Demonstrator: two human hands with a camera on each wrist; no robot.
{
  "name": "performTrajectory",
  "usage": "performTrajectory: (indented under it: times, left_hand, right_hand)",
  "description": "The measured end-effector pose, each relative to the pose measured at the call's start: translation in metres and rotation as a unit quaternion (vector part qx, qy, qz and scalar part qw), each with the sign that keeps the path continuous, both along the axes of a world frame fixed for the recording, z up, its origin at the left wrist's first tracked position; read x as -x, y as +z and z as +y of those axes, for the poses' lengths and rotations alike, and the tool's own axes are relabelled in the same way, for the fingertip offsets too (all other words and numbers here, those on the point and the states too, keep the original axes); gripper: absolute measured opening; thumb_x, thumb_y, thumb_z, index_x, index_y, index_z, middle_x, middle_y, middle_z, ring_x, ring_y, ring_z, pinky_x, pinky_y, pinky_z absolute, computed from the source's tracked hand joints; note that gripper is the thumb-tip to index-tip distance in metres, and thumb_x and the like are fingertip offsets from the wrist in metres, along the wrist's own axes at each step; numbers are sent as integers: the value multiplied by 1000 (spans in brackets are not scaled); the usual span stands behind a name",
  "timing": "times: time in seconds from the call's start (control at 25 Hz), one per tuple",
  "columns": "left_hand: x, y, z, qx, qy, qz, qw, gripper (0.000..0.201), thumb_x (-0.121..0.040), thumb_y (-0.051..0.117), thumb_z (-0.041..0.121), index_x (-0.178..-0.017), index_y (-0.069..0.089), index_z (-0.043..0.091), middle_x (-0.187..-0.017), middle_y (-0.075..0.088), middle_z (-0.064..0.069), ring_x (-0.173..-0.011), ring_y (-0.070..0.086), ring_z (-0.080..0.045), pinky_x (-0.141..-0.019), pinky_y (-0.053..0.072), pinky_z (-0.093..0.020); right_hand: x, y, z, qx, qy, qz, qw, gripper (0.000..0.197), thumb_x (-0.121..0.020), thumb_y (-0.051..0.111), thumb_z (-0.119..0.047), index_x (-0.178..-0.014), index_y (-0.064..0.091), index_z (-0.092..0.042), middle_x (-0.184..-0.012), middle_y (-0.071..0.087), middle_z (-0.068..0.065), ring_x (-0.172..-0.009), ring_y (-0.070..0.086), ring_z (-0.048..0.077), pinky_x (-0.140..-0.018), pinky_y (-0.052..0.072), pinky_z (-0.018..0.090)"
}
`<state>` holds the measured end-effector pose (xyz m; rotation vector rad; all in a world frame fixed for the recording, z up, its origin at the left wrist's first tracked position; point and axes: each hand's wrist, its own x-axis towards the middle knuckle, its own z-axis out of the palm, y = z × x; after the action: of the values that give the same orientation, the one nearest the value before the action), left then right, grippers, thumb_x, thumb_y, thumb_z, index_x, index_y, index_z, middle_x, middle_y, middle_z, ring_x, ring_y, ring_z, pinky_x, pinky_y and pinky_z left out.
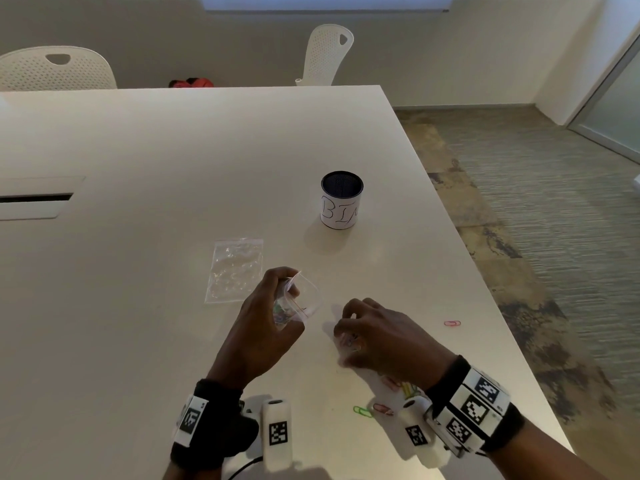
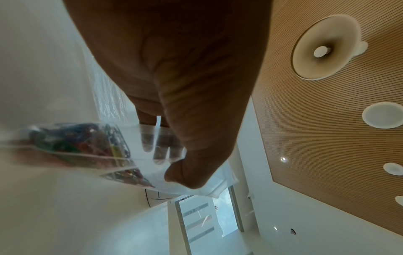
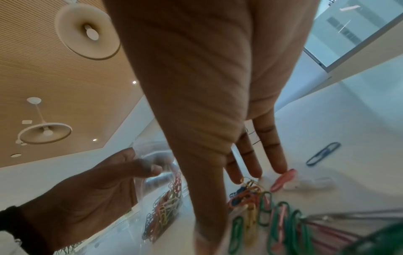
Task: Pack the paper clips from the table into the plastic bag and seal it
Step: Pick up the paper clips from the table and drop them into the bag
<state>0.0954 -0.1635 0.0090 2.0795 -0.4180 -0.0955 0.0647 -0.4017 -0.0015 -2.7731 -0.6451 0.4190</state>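
- The plastic bag (image 1: 294, 303) is held up off the table (image 1: 173, 168) by the left hand (image 1: 266, 317), which pinches it near the mouth between thumb and fingertips. That grip seems meant to keep the mouth open and turned toward the other hand.
- A bunch of coloured paper clips (image 3: 162, 205) already sits in the bottom of the bag, so the packing looks partly done and the seal is still open.
- More paper clips (image 3: 261, 203) lie loose on the table under and beside the right hand (image 1: 377, 336): green, pink, yellow and blue ones in a cluster, a blue one (image 3: 322, 156) a little apart, and a pink one (image 1: 452, 323) farther off toward the table edge.
- The right hand is palm down over the cluster, its fingers (image 3: 270, 151) reaching down with the tips touching the clips, thumb close by. It appears to be gathering them; whether any clip is actually pinched I cannot tell.
- The left wrist is raised and turned inward, and the right forearm lies low over the table.
- A second, flat clear bag (image 1: 235, 270) lies beyond the left hand.
- A dark cup with a white label (image 1: 341, 199) stands farther back.
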Motion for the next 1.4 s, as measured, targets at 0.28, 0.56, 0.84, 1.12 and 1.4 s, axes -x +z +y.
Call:
performTrajectory:
  times: [0.28,0.56,0.84,1.12,1.4]
  left_hand:
    - [-1,-1,0,3,0,1,1000,60,-79,73,1,-126,48,29,-107,60,11,-100,62,-8,-74,49,-8]
    - [0,1,0,9,4,6,1000,60,-79,72,1,-126,49,29,-106,60,11,-96,62,-9,-75,49,-8]
    - [1,0,1,8,-1,6,1000,59,-80,74,2,-127,48,28,-107,59,13,-100,62,-6,-73,51,-10]
    - [1,2,-5,8,-4,16,1000,60,-80,76,3,-128,48,24,-110,61,10,-102,63,-7,-73,49,-5]
    - [0,-1,-5,-5,-2,5,1000,61,-79,78,4,-125,46,28,-107,60,13,-98,63,-5,-72,49,-6]
  right_hand:
    - [10,-2,-3,-16,5,-7,1000,21,-102,58,-20,-120,67,-24,-122,59,-3,-104,56,12,-84,52,24]
    - [-4,-1,-3,-60,-57,0,997,17,-95,64,-3,-95,77,-14,-100,69,1,-81,68,16,-72,58,28]
    - [-19,26,-10,-383,-234,40,892,8,-83,82,-5,-89,82,-10,-81,81,3,-79,78,17,-80,62,24]
    - [-32,65,35,-393,-129,-49,909,11,-86,80,-7,-95,81,-13,-87,79,-2,-80,76,11,-81,64,31]
    - [-35,68,40,-311,-64,-98,943,18,-92,74,-7,-105,81,-17,-88,78,-3,-73,73,5,-72,62,23]
